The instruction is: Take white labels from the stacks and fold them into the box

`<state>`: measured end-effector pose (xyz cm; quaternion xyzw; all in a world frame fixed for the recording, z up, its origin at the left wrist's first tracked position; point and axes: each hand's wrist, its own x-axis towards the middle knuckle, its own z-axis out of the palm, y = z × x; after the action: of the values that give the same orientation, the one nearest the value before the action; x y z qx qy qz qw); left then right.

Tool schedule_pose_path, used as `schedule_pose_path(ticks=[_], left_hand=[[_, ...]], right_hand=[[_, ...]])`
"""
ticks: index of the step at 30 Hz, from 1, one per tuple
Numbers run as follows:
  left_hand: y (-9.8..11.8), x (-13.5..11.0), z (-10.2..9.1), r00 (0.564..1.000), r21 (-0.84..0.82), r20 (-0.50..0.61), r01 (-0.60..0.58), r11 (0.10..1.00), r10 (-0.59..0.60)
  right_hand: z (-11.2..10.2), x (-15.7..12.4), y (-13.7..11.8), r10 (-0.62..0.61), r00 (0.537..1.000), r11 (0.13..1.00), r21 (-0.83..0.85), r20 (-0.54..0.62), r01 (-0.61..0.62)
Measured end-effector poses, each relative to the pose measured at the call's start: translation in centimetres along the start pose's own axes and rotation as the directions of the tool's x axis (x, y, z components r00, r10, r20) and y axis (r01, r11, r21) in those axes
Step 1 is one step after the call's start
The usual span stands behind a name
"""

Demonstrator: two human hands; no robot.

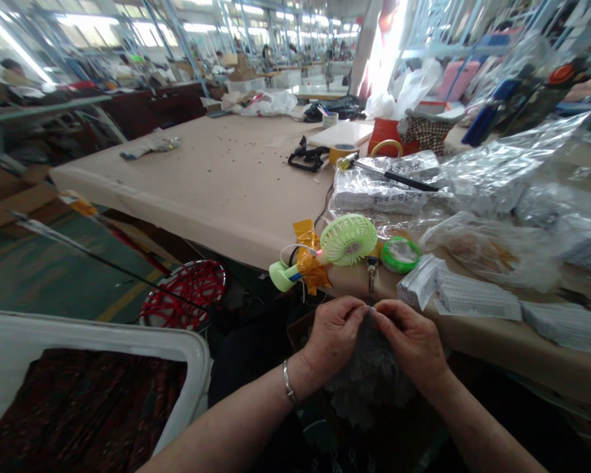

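In front of the table's near edge, my left hand (pixel 332 338) and my right hand (pixel 414 341) meet with fingertips pinched together. Between them is a small pale piece (pixel 370 311), too small to name. Crumpled grey, see-through material (pixel 367 378) hangs or lies below the hands; I cannot tell whether it joins the pinched piece. Just beyond the fingers, a small metal part with a dark head (pixel 372 270) lies on the table, beside a round green container (pixel 400 255). A light green fan (pixel 349 240) is fixed to the edge with orange tape (pixel 312 263).
Stacks of printed paper slips (pixel 477 295) line the edge at right, with clear plastic bags (pixel 497 249) behind. A black-handled rod (pixel 398 177) lies on a wrapped pack. At left stand a white bin (pixel 194 358) holding dark cloth and a red-laced stool (pixel 187 292).
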<state>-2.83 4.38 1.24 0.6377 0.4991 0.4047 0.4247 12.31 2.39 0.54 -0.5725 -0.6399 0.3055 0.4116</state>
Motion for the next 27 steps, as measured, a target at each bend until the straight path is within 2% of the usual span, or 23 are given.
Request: schedule_pose_path(ticks=[2,4,6,8,9,12,14,15,16,18,20,22,25,27], left_hand=[[-0.4,-0.6,-0.1,1.0,-0.002,0.002,0.031,1.0,-0.031],[-1.2,-1.1,-0.1,0.998,0.013,0.005,0.064,0.998,-0.064],[-2.3,-1.3,0.0,0.995,0.024,0.013,0.096,0.995,-0.096],[-3.4,-1.2,0.1,0.996,0.016,0.039,0.078,0.997,-0.078],[-3.9,-1.2,0.1,0.996,0.024,0.051,0.069,0.997,-0.07],[-4.7,-1.2,0.0,0.994,0.091,0.075,0.07,0.993,-0.076],[-4.7,-1.5,-0.3,0.993,0.145,0.075,0.079,0.986,-0.09],[-4.7,-1.7,-0.4,0.992,0.166,0.073,0.085,0.982,-0.098],[-4.6,-1.8,-0.5,0.992,0.18,0.071,0.094,0.979,-0.108],[-4.4,-2.2,-0.5,0.989,0.19,0.068,0.118,0.975,-0.133],[-4.3,-2.6,-0.3,0.983,0.179,0.076,0.149,0.972,-0.165],[-4.4,-3.0,0.3,0.976,0.154,0.099,0.175,0.972,-0.192],[-4.3,-3.7,1.3,0.965,0.104,0.157,0.196,0.975,-0.21],[-3.9,-4.1,1.9,0.957,0.064,0.193,0.208,0.976,-0.217]], right_hand=[[-1.1,-0.7,-0.4,-0.072,0.997,0.996,-0.058,0.014,0.073],[-2.6,-0.6,-0.9,-0.234,0.972,0.958,-0.174,-0.008,0.229],[-4.3,0.6,-1.5,-0.422,0.906,0.864,-0.316,-0.026,0.392],[-5.7,2.8,-1.9,-0.542,0.84,0.742,-0.481,-0.022,0.466],[-6.2,4.0,-2.0,-0.561,0.828,0.681,-0.575,-0.01,0.454],[-6.9,7.1,-1.9,-0.506,0.858,0.535,-0.749,0.087,0.392],[-7.2,7.9,-1.5,-0.464,0.871,0.507,-0.757,0.163,0.412],[-7.4,7.9,-1.3,-0.466,0.869,0.525,-0.737,0.168,0.425],[-7.8,7.6,-1.0,-0.485,0.864,0.566,-0.704,0.137,0.429],[-8.5,6.3,-0.3,-0.543,0.84,0.669,-0.612,-0.016,0.421],[-9.0,4.4,0.8,-0.573,0.806,0.726,-0.549,-0.15,0.414],[-8.7,2.3,2.0,-0.582,0.801,0.697,-0.595,-0.143,0.4],[-7.2,-0.1,3.7,-0.548,0.836,0.573,-0.743,-0.035,0.345],[-6.2,-0.7,4.2,-0.535,0.844,0.528,-0.79,-0.023,0.312]])
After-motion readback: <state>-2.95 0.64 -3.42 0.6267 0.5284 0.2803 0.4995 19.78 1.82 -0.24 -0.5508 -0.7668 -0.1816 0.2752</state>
